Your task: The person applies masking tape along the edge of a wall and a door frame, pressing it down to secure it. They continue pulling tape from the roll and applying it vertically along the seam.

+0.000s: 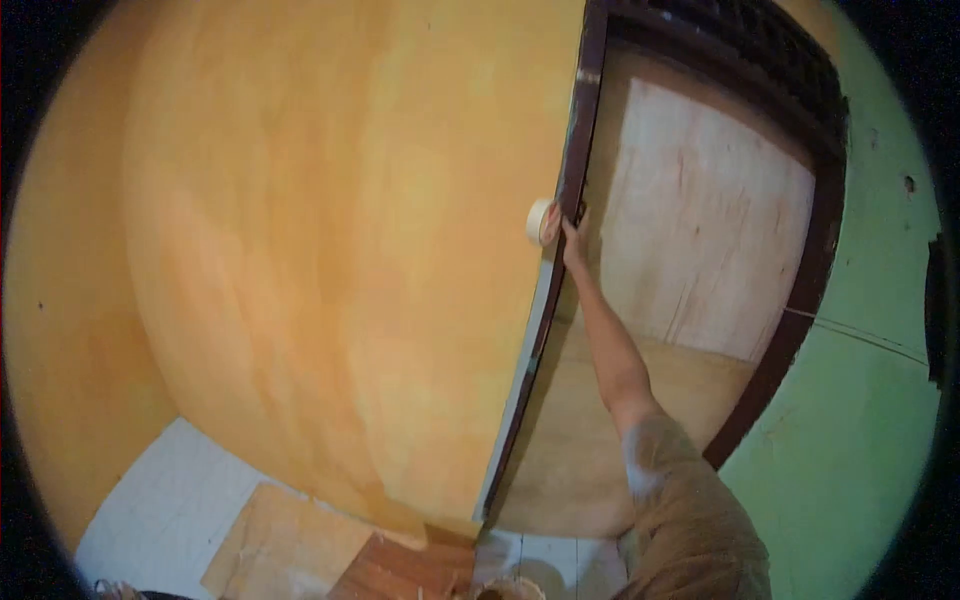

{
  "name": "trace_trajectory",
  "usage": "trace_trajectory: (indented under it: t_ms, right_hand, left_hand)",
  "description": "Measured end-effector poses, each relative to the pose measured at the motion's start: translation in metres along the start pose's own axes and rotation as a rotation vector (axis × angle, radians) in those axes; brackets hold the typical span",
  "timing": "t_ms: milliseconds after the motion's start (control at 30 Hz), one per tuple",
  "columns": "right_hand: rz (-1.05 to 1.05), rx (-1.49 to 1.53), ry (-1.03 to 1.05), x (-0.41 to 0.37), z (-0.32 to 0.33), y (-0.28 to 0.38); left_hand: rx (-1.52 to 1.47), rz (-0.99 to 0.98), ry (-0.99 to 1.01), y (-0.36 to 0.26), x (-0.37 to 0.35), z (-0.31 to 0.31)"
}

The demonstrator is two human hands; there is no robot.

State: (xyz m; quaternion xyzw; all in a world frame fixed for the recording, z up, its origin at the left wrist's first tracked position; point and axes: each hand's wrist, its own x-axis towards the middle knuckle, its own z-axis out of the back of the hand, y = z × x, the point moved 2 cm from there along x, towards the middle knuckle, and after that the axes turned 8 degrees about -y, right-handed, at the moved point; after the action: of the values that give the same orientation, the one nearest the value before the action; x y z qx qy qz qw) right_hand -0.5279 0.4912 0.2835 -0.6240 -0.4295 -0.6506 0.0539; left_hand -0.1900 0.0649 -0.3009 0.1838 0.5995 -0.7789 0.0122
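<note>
My right hand (573, 243) is stretched far forward at the dark brown door-frame post (572, 180). It is closed around the edge there, with its fingers partly hidden. A pale roll of masking tape (538, 222) sits against the fingers on the yellow side of the post. Below the roll, a narrow light-grey strip (527, 370) runs down along the post's edge, beside the yellow-orange wall (330, 250). My left hand is out of view.
Inside the dark frame is a pale wooden panel (710, 210). To the right stands a green wall (840, 430) with a thin cord (865, 335) across it. Boards (290, 540) and a white sheet (170, 500) lie low at left, near a round container (512, 588).
</note>
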Motion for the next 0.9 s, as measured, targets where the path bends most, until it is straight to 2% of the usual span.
trace_trajectory:
  t_ms: [133,233,333,433,467,500,667,800,900]
  right_hand:
    - [-0.003,-0.024,-0.003,0.009,-0.002,-0.010]
    - [-0.004,-0.088,-0.059,-0.002,-0.004,0.009]
    - [0.018,0.041,0.021,-0.017,-0.007,0.037]
    - [0.002,0.060,-0.064,-0.009,-0.010,0.025]
    - [0.137,-0.147,-0.074,0.017,-0.003,-0.013]
    - [0.270,-0.356,-0.108,0.041,0.004,-0.049]
    - [0.061,-0.099,-0.092,-0.019,0.021,0.010]
    - [0.054,-0.088,-0.090,-0.039,0.031,0.025]
    - [0.067,-0.088,-0.091,-0.050,0.042,0.031]
  left_hand:
    - [-0.013,0.013,-0.008,0.020,-0.006,-0.002]
    - [-0.038,0.023,-0.011,0.034,-0.018,0.004]
    - [-0.046,0.049,-0.026,0.062,-0.033,0.013]
    - [-0.062,0.104,-0.055,0.100,-0.053,0.031]
    - [-0.061,0.131,-0.072,0.116,-0.063,0.039]
    - [-0.064,0.172,-0.094,0.135,-0.078,0.048]
    - [-0.021,0.458,-0.214,0.237,-0.183,0.095]
    - [0.119,0.696,-0.213,0.303,-0.301,0.118]
    - [0.298,0.796,-0.145,0.325,-0.375,0.131]
